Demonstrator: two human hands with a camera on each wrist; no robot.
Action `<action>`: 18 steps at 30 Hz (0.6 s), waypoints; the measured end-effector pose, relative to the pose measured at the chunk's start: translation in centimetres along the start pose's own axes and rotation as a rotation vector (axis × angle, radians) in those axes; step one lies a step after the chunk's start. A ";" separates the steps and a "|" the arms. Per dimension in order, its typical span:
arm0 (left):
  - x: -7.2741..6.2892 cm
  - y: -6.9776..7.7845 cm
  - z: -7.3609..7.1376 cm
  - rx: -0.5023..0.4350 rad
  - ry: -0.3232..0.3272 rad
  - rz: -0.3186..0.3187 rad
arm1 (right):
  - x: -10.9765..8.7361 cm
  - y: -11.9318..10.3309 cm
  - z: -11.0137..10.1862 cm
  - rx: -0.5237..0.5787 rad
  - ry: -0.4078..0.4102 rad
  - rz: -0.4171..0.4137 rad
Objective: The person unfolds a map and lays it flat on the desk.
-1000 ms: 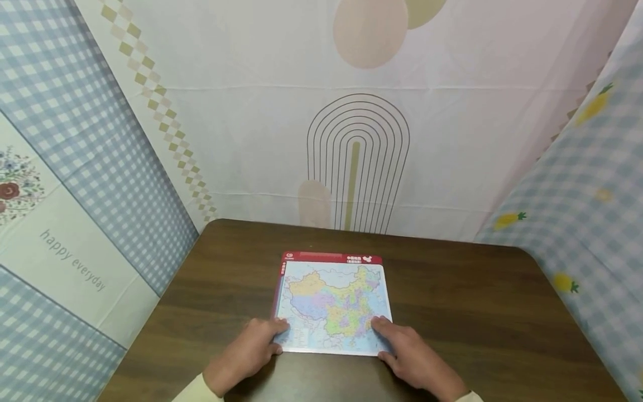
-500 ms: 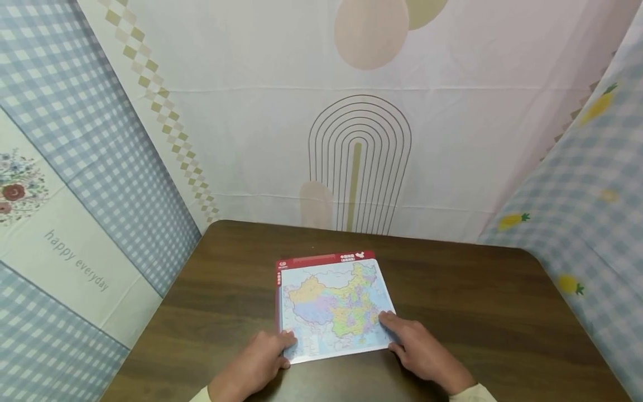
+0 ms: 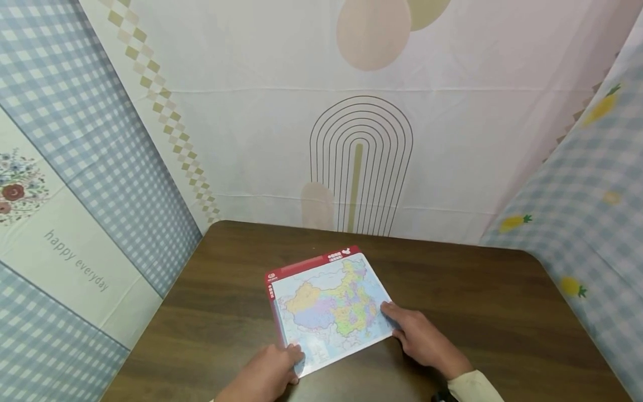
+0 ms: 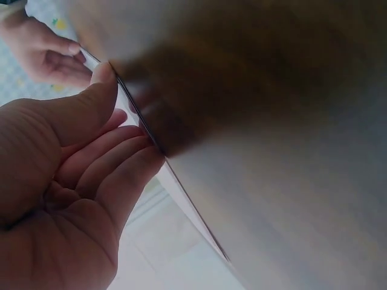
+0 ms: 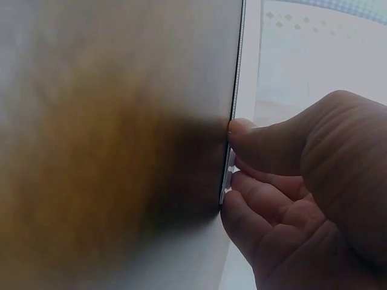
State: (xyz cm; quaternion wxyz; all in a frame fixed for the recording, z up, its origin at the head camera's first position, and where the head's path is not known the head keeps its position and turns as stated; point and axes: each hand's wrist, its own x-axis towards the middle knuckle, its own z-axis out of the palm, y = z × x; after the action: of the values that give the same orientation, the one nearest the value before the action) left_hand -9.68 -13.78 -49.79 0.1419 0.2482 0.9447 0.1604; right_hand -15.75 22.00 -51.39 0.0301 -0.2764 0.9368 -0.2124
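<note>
A thin, flat map board (image 3: 326, 304) with a red header strip, printed with a coloured map of China, lies turned at a slant on the table in the head view. My left hand (image 3: 271, 368) pinches its near left corner, index finger on the printed face. At the right edge, low down, my right hand (image 3: 417, 332) grips the board likewise. Seen from the left wrist, the board's edge (image 4: 187, 202) runs between the left thumb and fingers. The right wrist view has the right thumb and fingertips closed on the edge (image 5: 238, 66).
The dark wooden table (image 3: 477, 296) spreads around the board on all sides. Behind it hangs a pale patterned cloth (image 3: 251, 139). Blue checked cloths flank the table, with lettering on the left cloth (image 3: 120, 184) and pineapples on the right cloth (image 3: 593, 223).
The map board has turned counterclockwise as seen from above. My left hand has come nearer with its corner, while my right hand has moved slightly away and right with the other side.
</note>
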 end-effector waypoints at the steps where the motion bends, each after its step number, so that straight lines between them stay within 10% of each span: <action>1: 0.0 0.2 0.1 -0.001 -0.002 -0.004 | 0.2 0.1 -0.1 0.001 0.001 0.004; 18: -0.3 3.7 1.9 0.135 0.064 0.088 | 2.6 1.6 -0.2 -0.009 0.007 0.081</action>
State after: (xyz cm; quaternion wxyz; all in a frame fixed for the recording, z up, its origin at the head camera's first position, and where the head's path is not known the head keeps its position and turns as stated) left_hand -7.21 -10.47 -50.11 0.0872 0.2935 0.9456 0.1101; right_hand -18.79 21.92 -51.70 0.0340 -0.2378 0.9482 -0.2078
